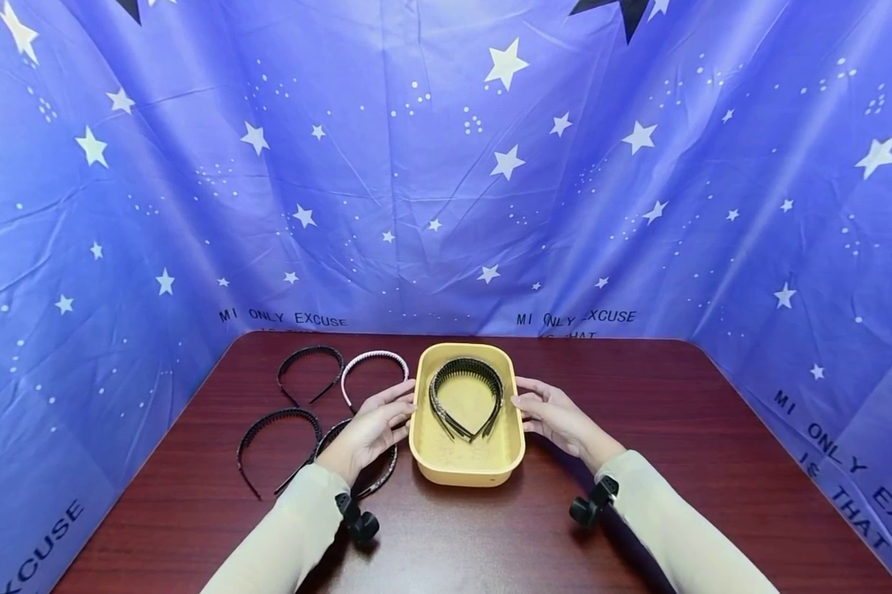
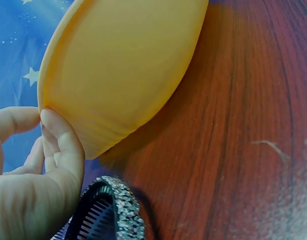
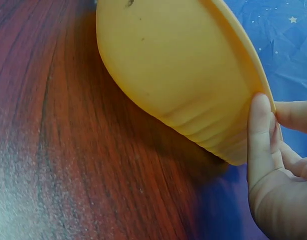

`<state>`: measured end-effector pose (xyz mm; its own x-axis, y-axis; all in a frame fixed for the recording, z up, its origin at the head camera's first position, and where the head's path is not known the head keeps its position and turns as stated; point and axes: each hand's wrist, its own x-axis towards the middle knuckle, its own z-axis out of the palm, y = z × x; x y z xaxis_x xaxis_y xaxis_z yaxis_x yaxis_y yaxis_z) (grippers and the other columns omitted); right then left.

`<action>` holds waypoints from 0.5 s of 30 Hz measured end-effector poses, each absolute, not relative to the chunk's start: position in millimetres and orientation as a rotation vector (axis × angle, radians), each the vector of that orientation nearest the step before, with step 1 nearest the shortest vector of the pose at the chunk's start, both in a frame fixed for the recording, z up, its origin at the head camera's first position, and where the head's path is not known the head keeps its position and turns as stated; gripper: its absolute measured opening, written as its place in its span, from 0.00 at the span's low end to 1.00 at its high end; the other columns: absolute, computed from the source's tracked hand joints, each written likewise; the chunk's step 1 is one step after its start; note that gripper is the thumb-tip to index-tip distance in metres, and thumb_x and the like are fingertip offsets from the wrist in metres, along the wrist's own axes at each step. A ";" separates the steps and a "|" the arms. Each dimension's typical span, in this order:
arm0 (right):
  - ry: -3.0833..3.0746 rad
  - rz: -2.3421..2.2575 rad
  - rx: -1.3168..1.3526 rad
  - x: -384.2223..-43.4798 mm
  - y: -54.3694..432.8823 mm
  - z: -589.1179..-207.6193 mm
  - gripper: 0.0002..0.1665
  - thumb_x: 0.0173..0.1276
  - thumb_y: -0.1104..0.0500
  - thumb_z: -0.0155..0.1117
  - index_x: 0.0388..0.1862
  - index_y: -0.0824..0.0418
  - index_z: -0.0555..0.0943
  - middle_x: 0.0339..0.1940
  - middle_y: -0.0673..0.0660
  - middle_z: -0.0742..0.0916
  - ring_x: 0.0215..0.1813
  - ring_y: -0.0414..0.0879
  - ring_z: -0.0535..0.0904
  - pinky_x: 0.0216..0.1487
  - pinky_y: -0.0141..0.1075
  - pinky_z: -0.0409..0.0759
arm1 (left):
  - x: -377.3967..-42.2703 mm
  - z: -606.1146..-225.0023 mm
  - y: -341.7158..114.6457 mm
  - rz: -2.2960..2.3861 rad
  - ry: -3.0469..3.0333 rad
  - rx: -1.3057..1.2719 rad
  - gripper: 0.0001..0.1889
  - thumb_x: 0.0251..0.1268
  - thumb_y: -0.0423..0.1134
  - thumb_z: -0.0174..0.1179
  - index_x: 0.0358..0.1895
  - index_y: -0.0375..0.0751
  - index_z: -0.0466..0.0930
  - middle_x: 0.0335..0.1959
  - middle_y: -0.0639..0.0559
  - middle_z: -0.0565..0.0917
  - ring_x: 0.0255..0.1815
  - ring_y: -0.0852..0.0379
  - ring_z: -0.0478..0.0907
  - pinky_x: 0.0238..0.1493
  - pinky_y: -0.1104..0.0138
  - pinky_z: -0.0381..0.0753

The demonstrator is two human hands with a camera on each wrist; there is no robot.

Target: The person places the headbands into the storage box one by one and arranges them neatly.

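Note:
A yellow plastic bin (image 1: pixel 468 476) stands between my two hands. My left hand (image 1: pixel 371 429) pinches its left side at the rim, the thumb on the outer wall in the left wrist view. On the opposite side my right hand (image 1: pixel 560 418) grips it the same way, thumb below the rim in the right wrist view. Inside the bin lie dark toothed headbands (image 1: pixel 466 365), stacked close together. Beneath my left wrist a sequined headband (image 2: pixel 126 210) rests on the table, partly hidden by that hand in the head view.
Left of the bin, a pink-and-white headband (image 1: pixel 375 355) lies beside a black headband (image 1: pixel 310 349). Nearer the front is another black headband (image 1: pixel 282 412). The dark red wooden table (image 1: pixel 661 429) ends at a blue star-patterned curtain (image 1: pixel 416 165) behind and at both sides.

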<state>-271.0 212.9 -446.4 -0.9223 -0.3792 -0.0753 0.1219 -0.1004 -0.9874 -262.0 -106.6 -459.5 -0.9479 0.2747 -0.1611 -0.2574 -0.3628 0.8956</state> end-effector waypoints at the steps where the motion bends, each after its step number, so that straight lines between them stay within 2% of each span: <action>1: 1.843 -2.090 -0.279 -271.2 212.7 -446.5 0.37 0.75 0.68 0.55 0.77 0.73 0.52 0.46 0.61 0.84 0.41 0.45 0.83 0.41 0.36 0.83 | -261.9 -459.0 -106.6 2.354 1.554 0.019 0.32 0.69 0.24 0.53 0.76 0.37 0.61 0.65 0.38 0.74 0.51 0.56 0.79 0.52 0.64 0.79; 5: 1.843 -2.092 -0.263 -271.8 212.3 -446.8 0.37 0.75 0.68 0.55 0.77 0.73 0.52 0.46 0.61 0.84 0.41 0.45 0.84 0.42 0.36 0.83 | -261.2 -457.2 -106.8 2.341 1.591 -0.005 0.31 0.68 0.25 0.54 0.75 0.36 0.62 0.60 0.40 0.78 0.50 0.56 0.80 0.52 0.63 0.79; 15: 1.844 -2.106 -0.241 -270.7 212.0 -446.6 0.37 0.74 0.67 0.56 0.77 0.73 0.53 0.47 0.61 0.84 0.41 0.45 0.84 0.41 0.36 0.83 | -260.8 -454.4 -111.2 2.305 1.628 -0.003 0.28 0.72 0.28 0.54 0.74 0.34 0.63 0.53 0.46 0.80 0.44 0.60 0.80 0.42 0.71 0.80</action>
<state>-270.7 212.0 -446.6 -0.9310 -0.3540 -0.0887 0.1347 -0.1077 -0.9850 -260.8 -111.2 -454.4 -0.9493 0.2558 -0.1829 -0.2579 -0.3004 0.9183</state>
